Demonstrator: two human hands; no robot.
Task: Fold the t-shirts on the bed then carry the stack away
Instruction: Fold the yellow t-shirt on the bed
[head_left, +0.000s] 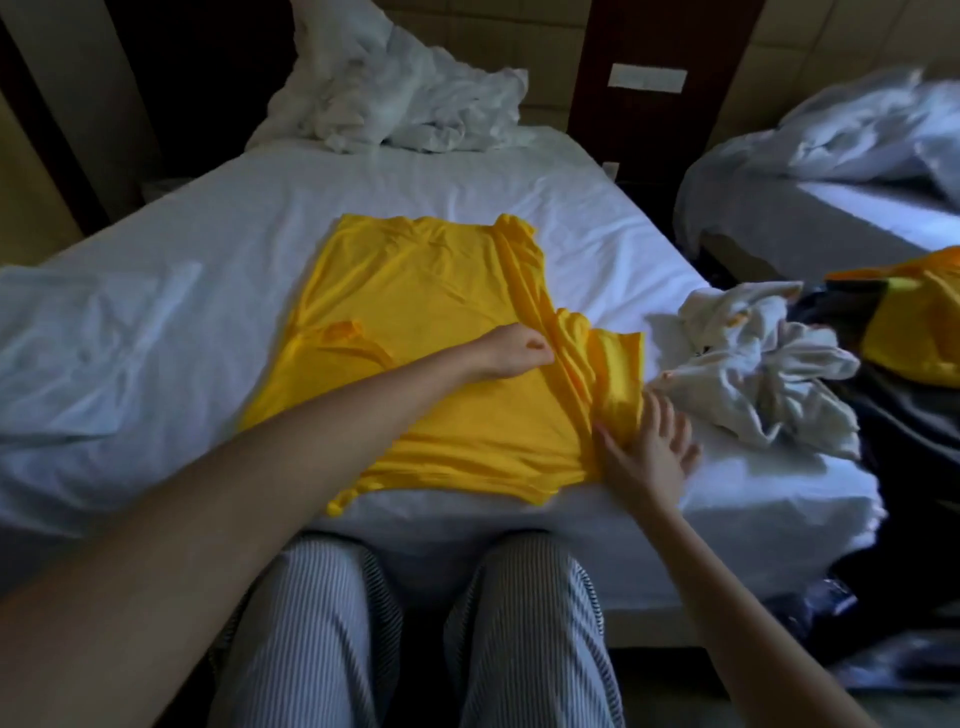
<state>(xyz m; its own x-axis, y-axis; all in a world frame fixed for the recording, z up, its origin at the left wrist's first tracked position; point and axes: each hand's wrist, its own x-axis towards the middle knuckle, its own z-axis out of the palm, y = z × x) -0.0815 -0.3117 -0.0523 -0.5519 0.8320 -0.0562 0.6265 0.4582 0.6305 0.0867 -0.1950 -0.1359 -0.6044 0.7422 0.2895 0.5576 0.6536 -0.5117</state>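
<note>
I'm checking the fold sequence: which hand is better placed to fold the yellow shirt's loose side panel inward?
Probably the right hand: it touches the loose panel of the yellow t-shirt. The left hand pinches the fold line.

Yellow t-shirt spread flat on bed, right edge bunched; white t-shirt crumpled beside.
</note>
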